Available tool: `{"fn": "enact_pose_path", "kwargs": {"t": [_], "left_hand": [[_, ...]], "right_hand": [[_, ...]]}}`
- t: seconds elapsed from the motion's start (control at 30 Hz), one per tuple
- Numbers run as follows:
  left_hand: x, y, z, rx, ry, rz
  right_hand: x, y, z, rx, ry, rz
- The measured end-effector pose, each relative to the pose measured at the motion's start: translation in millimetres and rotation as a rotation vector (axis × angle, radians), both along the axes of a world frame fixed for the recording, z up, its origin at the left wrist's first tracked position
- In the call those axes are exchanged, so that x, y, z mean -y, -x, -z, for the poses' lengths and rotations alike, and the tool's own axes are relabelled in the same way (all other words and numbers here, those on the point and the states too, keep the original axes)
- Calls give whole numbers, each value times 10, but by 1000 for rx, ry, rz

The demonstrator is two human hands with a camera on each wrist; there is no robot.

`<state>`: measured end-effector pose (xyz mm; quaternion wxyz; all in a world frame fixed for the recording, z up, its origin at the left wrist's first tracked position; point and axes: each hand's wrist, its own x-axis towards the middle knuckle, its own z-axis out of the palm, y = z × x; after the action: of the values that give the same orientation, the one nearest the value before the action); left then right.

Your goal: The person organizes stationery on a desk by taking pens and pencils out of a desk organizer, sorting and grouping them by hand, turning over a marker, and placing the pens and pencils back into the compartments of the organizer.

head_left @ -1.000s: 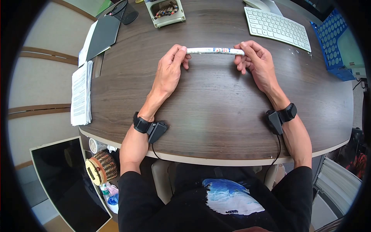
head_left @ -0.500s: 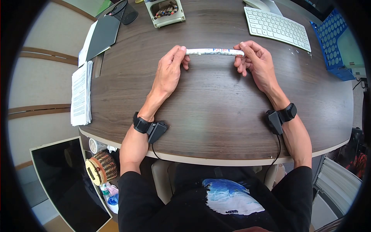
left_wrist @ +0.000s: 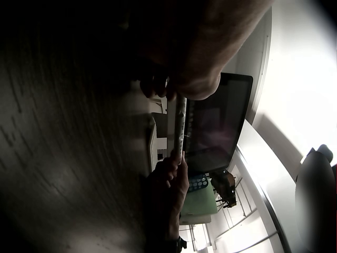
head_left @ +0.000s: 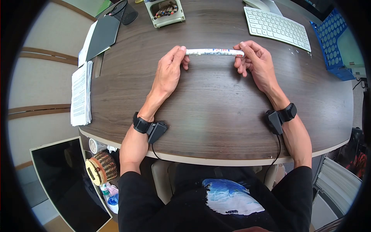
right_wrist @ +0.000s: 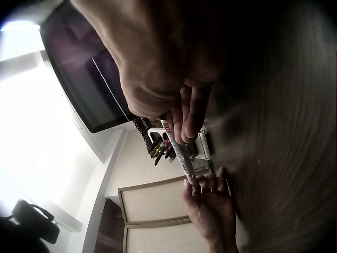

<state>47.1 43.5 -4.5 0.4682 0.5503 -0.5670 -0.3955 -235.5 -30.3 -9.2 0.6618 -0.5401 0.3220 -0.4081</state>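
A white paint marker [head_left: 212,52] with coloured lettering is held level between both hands above the desk. My left hand [head_left: 169,71] pinches its left end between thumb and fingers. At the other end, my right hand [head_left: 259,63] grips it near a small red mark, thumb on top and the lower fingers loosely curled beneath. In the left wrist view the marker [left_wrist: 180,129] spans the gap from one hand to the other. The right wrist view shows the marker [right_wrist: 181,157] too, its ends partly covered by fingers.
A keyboard [head_left: 277,28] lies at the back right, beside a blue perforated holder [head_left: 330,42]. At the back stands a box of coloured pencils [head_left: 170,21]. Along the left are a paper stack [head_left: 81,94], a dark folder [head_left: 103,36] and a mesh cup [head_left: 129,14].
Between the fingers the marker has turned about its long axis. Its large lettering has rolled toward the top, and a red mark now shows near the right end. Both hands stay in place.
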Motion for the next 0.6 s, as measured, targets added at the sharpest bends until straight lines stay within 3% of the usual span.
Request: {"fn": "enact_pose_path", "kwargs": {"t": [0.6], "left_hand": [[1, -13, 23, 6, 4, -3]], "right_hand": [[-5, 2, 2, -7, 7, 1]]}}
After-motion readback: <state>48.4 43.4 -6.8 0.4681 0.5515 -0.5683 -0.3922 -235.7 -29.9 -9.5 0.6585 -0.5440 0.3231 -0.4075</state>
